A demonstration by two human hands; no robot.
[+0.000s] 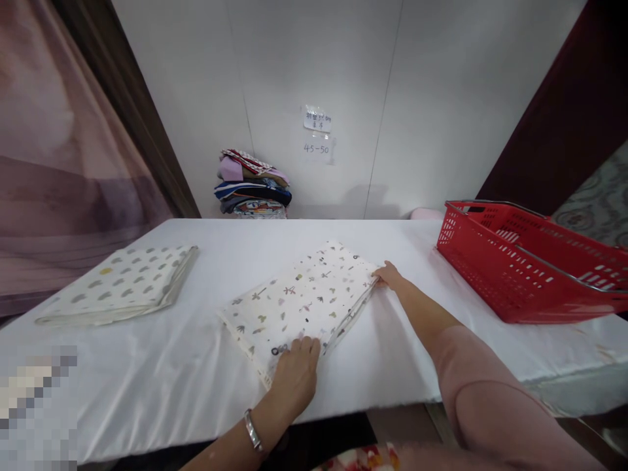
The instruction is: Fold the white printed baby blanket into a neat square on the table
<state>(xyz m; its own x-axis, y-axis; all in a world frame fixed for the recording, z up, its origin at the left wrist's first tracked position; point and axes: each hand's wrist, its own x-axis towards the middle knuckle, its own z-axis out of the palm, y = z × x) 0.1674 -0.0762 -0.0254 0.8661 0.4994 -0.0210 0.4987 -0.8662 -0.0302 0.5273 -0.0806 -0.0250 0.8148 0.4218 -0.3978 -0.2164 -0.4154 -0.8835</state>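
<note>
A folded white cloth (304, 288) with small printed plants and shapes lies at a slant on the white-covered table, its layered edge facing right. My left hand (297, 373), with a silver bracelet at the wrist, is closed at the cloth's near corner; its thumb is hidden. At the far right corner, my right hand (387, 273) pinches the layered edge between thumb and fingers. Off to the left, apart from both hands, rests a second folded cloth (127, 278), white with grey cloud-like shapes and one yellow one.
A red plastic basket (520, 275) with metal handles stands at the table's right side. Behind the far edge rises a stack of folded fabrics (252, 186). Paper labels (317, 149) hang on the wall. A pink curtain (73, 170) borders the left.
</note>
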